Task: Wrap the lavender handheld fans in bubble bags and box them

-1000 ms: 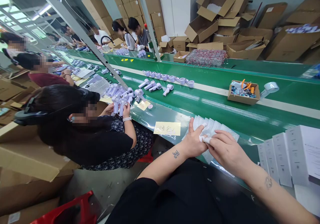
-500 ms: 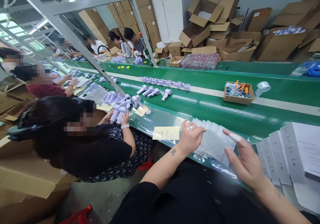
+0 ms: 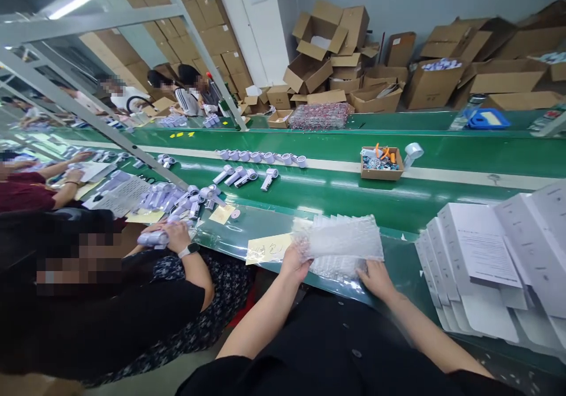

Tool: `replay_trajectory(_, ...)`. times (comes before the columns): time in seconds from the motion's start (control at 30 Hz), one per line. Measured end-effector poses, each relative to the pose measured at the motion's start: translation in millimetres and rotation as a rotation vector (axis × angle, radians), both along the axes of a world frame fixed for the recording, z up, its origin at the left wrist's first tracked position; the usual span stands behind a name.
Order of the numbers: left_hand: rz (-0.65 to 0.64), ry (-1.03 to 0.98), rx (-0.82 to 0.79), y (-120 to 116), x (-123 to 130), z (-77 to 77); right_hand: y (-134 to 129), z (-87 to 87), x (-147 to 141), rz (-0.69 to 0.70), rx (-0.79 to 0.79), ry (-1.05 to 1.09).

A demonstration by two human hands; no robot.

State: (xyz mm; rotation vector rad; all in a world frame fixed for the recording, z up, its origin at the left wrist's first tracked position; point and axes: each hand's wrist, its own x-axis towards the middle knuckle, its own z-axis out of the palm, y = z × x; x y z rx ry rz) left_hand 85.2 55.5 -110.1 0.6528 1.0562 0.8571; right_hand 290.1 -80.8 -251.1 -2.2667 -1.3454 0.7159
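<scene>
A clear bubble wrap bag (image 3: pixel 342 240) is held between my two hands, raised a little over a stack of similar bubble wrap bags (image 3: pixel 329 269) at the table's near edge. My left hand (image 3: pixel 295 260) grips its left end, fingers partly behind the plastic. At its lower right corner, my right hand (image 3: pixel 375 275) has the thumb in front and the other fingers mostly hidden behind the bag. Just left of the stack lies a yellow paper note (image 3: pixel 265 248) with handwriting.
White folded boxes (image 3: pixel 481 254) stand in a leaning row on the right. Several white handheld fans (image 3: pixel 269 179) lie on the green belt (image 3: pixel 336 192), near a small carton of parts (image 3: pixel 381 172). Close on my left a co-worker (image 3: pixel 177 240) holds a fan.
My hands were apart above the bag stack; now both have come down and hold one bag up from it. The view has turned to the right.
</scene>
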Motion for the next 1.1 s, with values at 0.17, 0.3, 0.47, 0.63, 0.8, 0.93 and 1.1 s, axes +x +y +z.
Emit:
replay_trajectory(0.17,-0.131,0.367,0.88,0,47,5.6,5,-12.0,-11,0.088,0.072,-0.026)
replay_trajectory(0.3,-0.616,0.752,1.453,-18,80,-34.9,-32,-23.9,-6,-0.101,0.357,0.097)
replay_trajectory(0.47,-1.248,1.105,1.452,-42,92,-90.9,-75,-23.4,9,-0.462,0.373,0.133)
replay_trajectory(0.63,-1.382,1.145,1.444,-50,87,-95.7,-49,-19.4,26,-0.48,0.387,0.032)
replay_trajectory(0.8,-1.441,0.982,1.315,-58,70,-83.5,-15,-35.4,15,-0.111,0.317,-0.11)
replay_trajectory(0.93,-1.196,0.934,1.011,-59,25,-79.1,-15,-36.8,2,0.032,0.209,-0.177)
replay_trajectory(1.1,-0.627,0.926,0.516,-78,-51,-83.8,-24,-36.1,4,0.103,0.258,-0.116)
